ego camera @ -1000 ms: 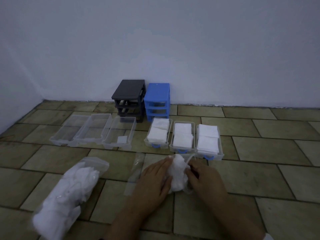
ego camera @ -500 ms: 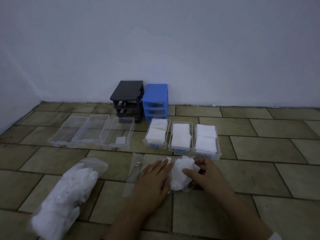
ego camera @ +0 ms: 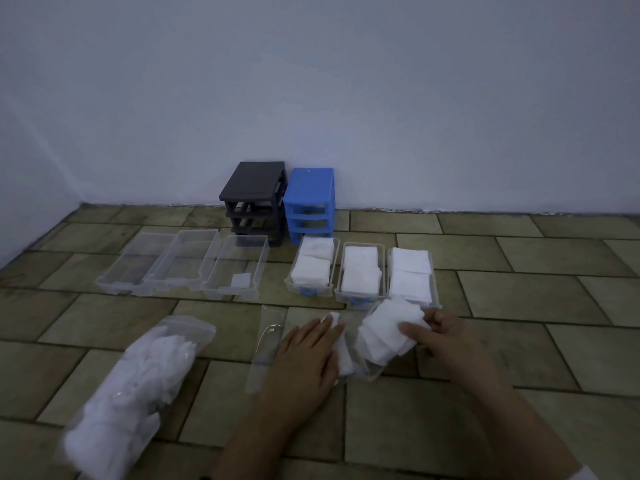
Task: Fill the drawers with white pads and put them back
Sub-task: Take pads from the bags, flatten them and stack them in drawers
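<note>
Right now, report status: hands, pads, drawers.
Right hand grips a wad of white pads; left hand flat on the clear bag. Three drawers filled, three clear drawers nearly empty. Nothing blocking.

Dim light. Plain pale wall (ego camera: 346,98) ahead of hands, side wall (ego camera: 31,174) far left, meeting in corner. Floor (ego camera: 519,289) of olive-brown rectangular tiles, dark grout, under hands.

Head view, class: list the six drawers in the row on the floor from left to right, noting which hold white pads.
Empty clear drawer → empty clear drawer → clear drawer with one small pad → pad-filled drawer → pad-filled drawer → pad-filled drawer.
</note>
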